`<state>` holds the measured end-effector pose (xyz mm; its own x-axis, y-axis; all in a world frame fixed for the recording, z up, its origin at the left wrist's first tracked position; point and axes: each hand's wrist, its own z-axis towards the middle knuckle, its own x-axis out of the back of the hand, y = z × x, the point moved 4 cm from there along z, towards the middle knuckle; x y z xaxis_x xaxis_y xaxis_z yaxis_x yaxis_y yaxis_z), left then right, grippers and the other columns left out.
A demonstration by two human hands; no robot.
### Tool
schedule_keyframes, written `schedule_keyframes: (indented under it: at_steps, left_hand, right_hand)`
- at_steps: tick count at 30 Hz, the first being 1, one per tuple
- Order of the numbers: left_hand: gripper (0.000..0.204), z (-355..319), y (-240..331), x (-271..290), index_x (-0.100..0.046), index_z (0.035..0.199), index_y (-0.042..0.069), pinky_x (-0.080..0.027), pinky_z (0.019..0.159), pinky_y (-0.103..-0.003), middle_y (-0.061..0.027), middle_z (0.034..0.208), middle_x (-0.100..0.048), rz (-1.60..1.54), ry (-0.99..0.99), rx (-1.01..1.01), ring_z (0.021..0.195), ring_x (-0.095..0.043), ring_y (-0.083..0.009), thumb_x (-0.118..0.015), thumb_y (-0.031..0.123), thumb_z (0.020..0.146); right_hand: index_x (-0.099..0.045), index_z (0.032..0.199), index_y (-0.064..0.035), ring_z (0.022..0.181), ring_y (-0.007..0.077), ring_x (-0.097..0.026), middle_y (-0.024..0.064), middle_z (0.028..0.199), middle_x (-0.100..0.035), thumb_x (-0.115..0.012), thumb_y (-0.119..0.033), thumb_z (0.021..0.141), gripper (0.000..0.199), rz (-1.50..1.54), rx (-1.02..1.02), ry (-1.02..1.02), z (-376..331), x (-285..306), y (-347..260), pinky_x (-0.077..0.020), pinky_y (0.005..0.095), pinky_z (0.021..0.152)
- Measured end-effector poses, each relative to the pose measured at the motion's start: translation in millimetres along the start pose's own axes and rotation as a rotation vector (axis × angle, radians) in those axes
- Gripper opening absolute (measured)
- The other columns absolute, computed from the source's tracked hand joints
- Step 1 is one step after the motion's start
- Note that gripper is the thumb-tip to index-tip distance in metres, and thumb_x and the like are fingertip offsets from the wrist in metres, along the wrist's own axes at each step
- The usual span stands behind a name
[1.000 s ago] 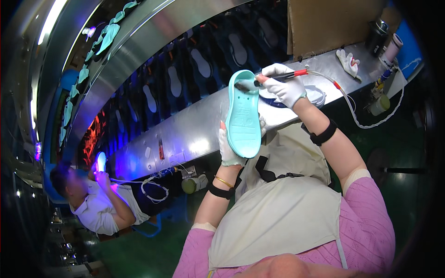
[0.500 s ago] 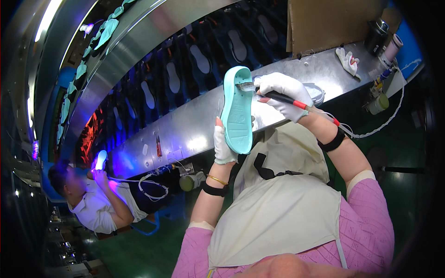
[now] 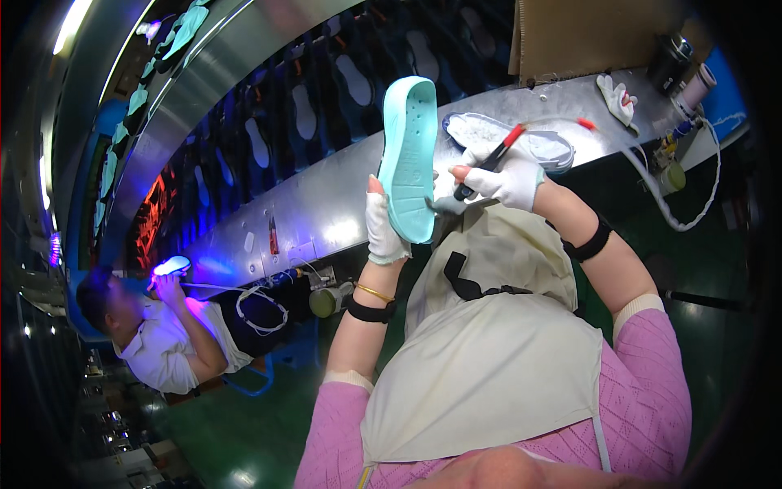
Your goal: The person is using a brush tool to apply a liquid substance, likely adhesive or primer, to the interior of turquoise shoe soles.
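In my gloved left hand (image 3: 383, 228) a light turquoise shoe sole (image 3: 409, 155) stands tilted upright, gripped at its lower end with the thumb along its left edge. My right hand (image 3: 511, 179), in a white glove with bare fingertips, is closed around a brush (image 3: 503, 152) with a black and red handle. Its bristle end is at the lower right edge of the sole, apparently touching it. From the brush's upper end a pale hose runs to the right. Beyond my right hand, a whitish-grey sole-shaped piece (image 3: 542, 145) lies on the metal bench.
The metal bench (image 3: 326, 220) holds a spare white glove (image 3: 616, 101), a black flask (image 3: 669, 63) and a small red tool (image 3: 273, 236). Behind it runs a dark conveyor carrying several soles (image 3: 355, 80). A cardboard sheet (image 3: 586, 37) stands behind. At left, a co-worker (image 3: 167, 338) holds a lit sole.
The brush has moved from the sole's upper inside down to its lower right edge, its handle now pointing up. The sole has risen slightly and turned. The co-worker's sole has tilted.
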<state>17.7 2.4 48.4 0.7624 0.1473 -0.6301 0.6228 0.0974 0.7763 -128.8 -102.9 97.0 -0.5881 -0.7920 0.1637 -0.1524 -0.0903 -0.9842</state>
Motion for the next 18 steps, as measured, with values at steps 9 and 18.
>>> schedule_keyframes:
  at_steps: [9, 18]
  left_hand:
    - [0.07, -3.8, -13.7, -6.7, -0.035, 0.134, 0.004, -0.041, 0.097, -0.052, -0.0213, 0.125, -0.049, -0.331, 0.043, 0.038, 0.105, -0.056, -0.0354, -0.029, 0.058, 0.091]
    - [0.074, -8.0, -13.0, 4.8, -0.032, 0.137, 0.001, -0.042, 0.095, -0.048, -0.0262, 0.127, -0.046, -0.443, 0.062, 0.026, 0.112, -0.05, -0.041, -0.028, 0.057, 0.09]
  right_hand:
    - [-0.063, 0.083, -0.0043, 0.073, 0.008, -0.057, 0.0025, 0.081, -0.063, -0.062, -0.015, 0.086, 0.011, 0.307, -0.013, 0.197, 10.9, -2.0, 5.3, -0.0471, 0.024, 0.066]
    - [-0.062, 0.085, -0.0052, 0.085, 0.0187, -0.064, 0.0073, 0.089, -0.066, -0.076, -0.005, 0.068, 0.022, 0.166, 0.578, -0.146, -29.5, -47.7, 14.4, -0.0494, 0.0291, 0.076]
